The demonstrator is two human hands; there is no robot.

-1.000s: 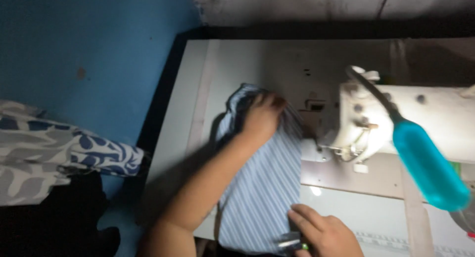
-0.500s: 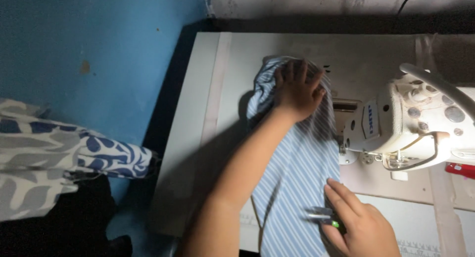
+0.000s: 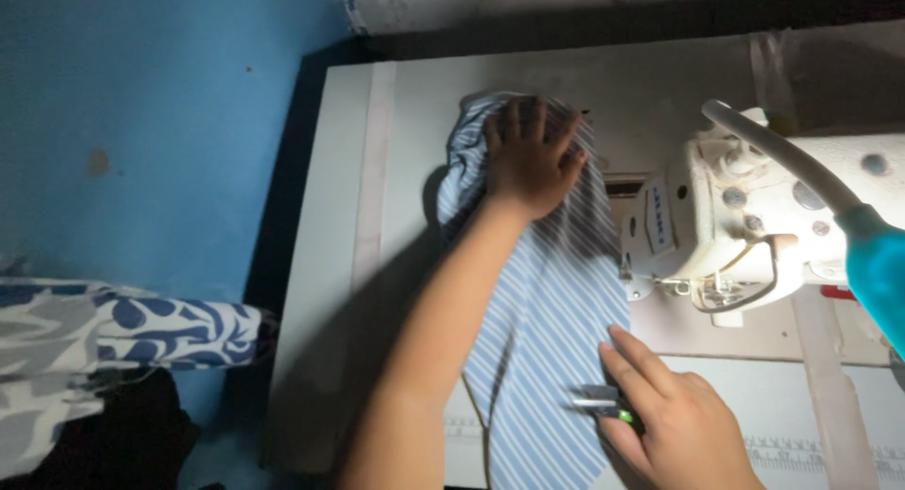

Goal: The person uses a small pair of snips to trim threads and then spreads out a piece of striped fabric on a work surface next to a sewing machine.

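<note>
At centre, cloth: my left hand point(image 3: 528, 165) lies flat, fingers spread, on striped fabric point(image 3: 551, 320).
Right hand point(image 3: 674, 419): pinches small metal snips point(image 3: 603, 405).
Three o'clock: white sewing machine point(image 3: 745, 221) blocks the cloth's edge.
Nine o'clock: patterned garment point(image 3: 141, 330).

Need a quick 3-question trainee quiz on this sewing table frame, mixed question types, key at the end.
1. True or false: the left hand lies flat on the far end of the blue striped fabric.
2. Which side of the fabric does the white sewing machine stand on? A) left B) right C) nearer the camera
3. Fill in: the right hand rests on the fabric's near right edge and holds a small ____ tool.

Key: 1 true; 2 B; 3 metal (probably thread snips; too small to tell for sure).
</note>
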